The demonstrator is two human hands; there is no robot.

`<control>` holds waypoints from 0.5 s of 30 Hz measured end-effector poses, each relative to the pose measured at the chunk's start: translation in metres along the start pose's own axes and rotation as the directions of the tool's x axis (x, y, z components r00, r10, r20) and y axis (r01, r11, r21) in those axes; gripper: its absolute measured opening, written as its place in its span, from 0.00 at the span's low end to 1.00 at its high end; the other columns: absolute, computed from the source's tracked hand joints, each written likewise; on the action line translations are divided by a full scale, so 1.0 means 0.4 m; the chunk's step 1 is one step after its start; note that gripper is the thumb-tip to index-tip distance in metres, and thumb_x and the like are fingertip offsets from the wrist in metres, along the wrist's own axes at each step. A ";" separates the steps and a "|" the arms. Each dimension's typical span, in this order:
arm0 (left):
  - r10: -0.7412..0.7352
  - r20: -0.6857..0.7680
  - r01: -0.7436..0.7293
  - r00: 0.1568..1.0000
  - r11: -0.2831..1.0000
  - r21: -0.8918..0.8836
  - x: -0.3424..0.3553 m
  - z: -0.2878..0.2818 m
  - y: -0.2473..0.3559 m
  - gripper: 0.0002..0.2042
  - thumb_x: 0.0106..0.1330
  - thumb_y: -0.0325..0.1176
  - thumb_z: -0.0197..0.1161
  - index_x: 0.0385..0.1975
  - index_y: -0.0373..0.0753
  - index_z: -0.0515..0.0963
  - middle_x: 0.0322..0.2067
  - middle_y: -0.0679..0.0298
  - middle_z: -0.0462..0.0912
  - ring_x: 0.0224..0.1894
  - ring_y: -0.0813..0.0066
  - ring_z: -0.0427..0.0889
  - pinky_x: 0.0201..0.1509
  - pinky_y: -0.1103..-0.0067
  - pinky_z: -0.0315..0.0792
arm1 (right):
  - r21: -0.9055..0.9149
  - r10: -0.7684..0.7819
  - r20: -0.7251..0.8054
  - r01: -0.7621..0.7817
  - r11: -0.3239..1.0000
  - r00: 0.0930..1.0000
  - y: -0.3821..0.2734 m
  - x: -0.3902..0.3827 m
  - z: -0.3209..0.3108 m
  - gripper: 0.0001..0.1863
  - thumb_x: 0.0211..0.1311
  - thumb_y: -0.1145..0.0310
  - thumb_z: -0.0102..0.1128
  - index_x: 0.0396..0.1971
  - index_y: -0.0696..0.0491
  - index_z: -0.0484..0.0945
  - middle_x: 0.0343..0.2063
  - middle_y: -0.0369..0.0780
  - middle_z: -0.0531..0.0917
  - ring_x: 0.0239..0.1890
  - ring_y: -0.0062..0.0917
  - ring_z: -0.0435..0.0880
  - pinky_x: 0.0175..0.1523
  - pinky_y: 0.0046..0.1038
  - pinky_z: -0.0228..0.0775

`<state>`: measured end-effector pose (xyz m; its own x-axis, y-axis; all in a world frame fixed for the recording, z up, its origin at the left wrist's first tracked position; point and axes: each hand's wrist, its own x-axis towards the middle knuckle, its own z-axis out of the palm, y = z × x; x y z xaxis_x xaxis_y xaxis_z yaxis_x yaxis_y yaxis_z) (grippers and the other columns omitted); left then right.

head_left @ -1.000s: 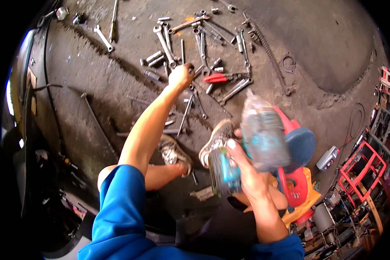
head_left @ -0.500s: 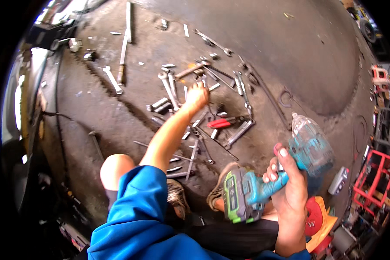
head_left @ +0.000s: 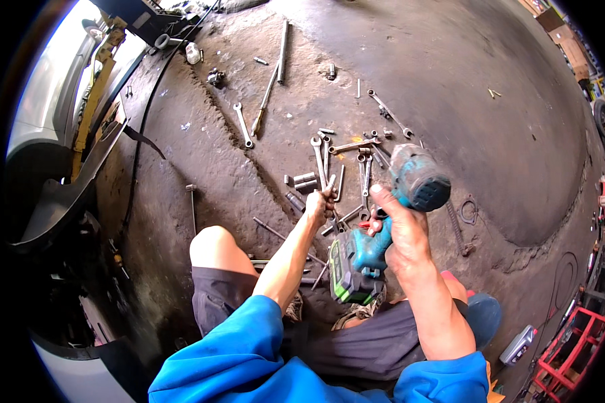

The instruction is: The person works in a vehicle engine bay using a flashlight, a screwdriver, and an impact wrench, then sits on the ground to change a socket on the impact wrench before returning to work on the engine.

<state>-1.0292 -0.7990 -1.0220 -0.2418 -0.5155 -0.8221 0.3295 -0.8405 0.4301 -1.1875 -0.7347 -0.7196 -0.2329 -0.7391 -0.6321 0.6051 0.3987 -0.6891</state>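
My right hand [head_left: 407,238] is wrapped round the grip of a teal cordless impact wrench [head_left: 420,180]. Its black battery with green trim [head_left: 353,272] points back toward my knees, and its nose faces away from me. At the near left side of a loose heap of tools, my left hand [head_left: 318,207] has its fingers curled, a small piece at the tips too unclear to name. Beside that hand lie a combination wrench [head_left: 318,158] and some chrome sockets [head_left: 305,181]. Red-handled pliers [head_left: 364,224] are mostly hidden behind the impact wrench.
More wrenches [head_left: 243,125] and long metal bars [head_left: 283,54] are scattered on the stained concrete floor [head_left: 470,114]. Car parts [head_left: 67,195] line the left side. A red metal frame [head_left: 571,352] and a grey bottle [head_left: 517,346] stand at the lower right.
The view has swung left, bringing more of the car in. My left hand has drawn back from the heap's middle. The impact wrench has moved up and left, over the near tools.
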 end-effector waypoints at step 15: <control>-0.186 -0.263 0.136 0.947 0.971 -0.198 -0.119 0.055 -0.007 0.21 0.68 0.50 0.51 0.14 0.50 0.61 0.08 0.75 0.56 0.06 0.82 0.50 0.08 0.80 0.42 | -0.314 0.059 0.003 -0.056 0.948 0.998 0.101 0.112 0.043 0.09 0.51 0.68 0.72 0.28 0.52 0.80 0.23 0.32 0.81 0.20 0.14 0.75 0.24 0.20 0.65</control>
<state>-1.0385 -0.7756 -0.9758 -0.0506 -0.2875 -0.9564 0.4677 -0.8530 0.2317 -1.1601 -0.7611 -0.7697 -0.1946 -0.7155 -0.6710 0.3479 0.5892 -0.7292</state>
